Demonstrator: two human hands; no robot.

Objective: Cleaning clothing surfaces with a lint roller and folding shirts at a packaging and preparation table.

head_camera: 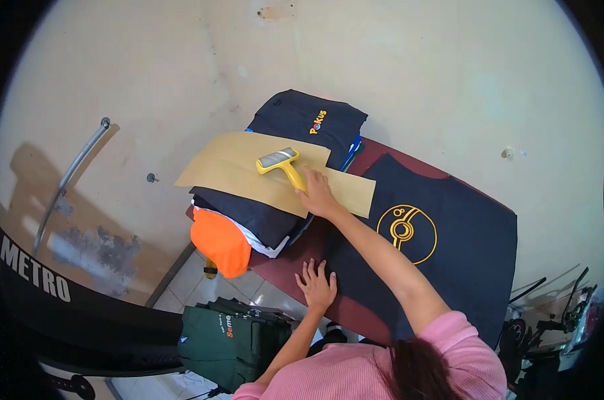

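Note:
My right hand is at the end of the yellow handle of a lint roller; whether its fingers are closed round the handle is hard to tell. The roller rests on a tan cardboard template, which lies across stacks of folded dark garments. My left hand lies with fingers spread on the maroon table top, beside the edge of a dark shirt that is laid flat and bears a yellow round print. A folded dark shirt with a colourful print tops the rear stack.
Orange cloth hangs over the table's left edge. Dark green garments are piled below it on the left. A wall stands behind the table, with a metal bar at left. A bicycle-like object is at lower right.

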